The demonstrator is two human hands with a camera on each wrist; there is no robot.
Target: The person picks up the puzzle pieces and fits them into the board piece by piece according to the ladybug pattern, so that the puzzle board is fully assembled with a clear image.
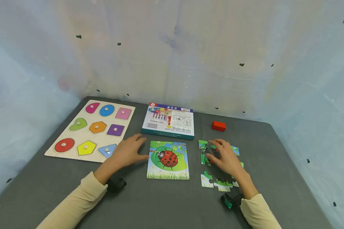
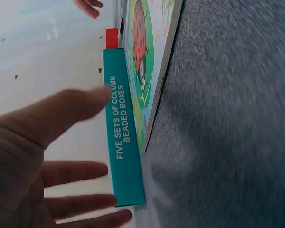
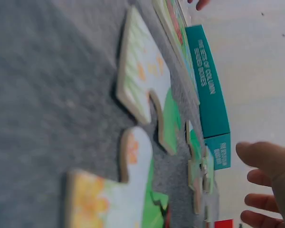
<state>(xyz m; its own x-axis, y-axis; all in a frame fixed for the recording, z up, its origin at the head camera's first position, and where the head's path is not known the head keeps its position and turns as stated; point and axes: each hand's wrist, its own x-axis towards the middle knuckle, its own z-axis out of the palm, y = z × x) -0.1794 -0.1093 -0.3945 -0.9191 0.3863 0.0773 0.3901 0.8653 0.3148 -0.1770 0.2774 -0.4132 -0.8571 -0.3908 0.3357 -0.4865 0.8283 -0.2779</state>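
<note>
A square ladybug puzzle board [image 1: 168, 173] lies flat in front of the person. Just off its left edge is the left hand [image 1: 126, 152], thumb and fingers spread, with nothing held; the left wrist view shows the gap between thumb [image 2: 80, 104] and fingers. Loose jigsaw pieces [image 1: 207, 180] with grass, flower and green patterns lie to the board's right. Over them hovers the right hand [image 1: 226, 157], fingers loosely bent and apart, partly hiding several pieces. In the right wrist view, a corner piece [image 3: 142, 66] lies near the camera, and the right hand [image 3: 270, 185] holds nothing.
Behind the board lies a teal-sided box [image 1: 169, 122] of beaded columns. A red block [image 1: 218, 126] sits at the back right. On the left, a wooden shape board [image 1: 81, 130] with knobbed pieces reaches under the left hand's side. A pale sheet [image 1: 172, 57] hangs behind the grey table.
</note>
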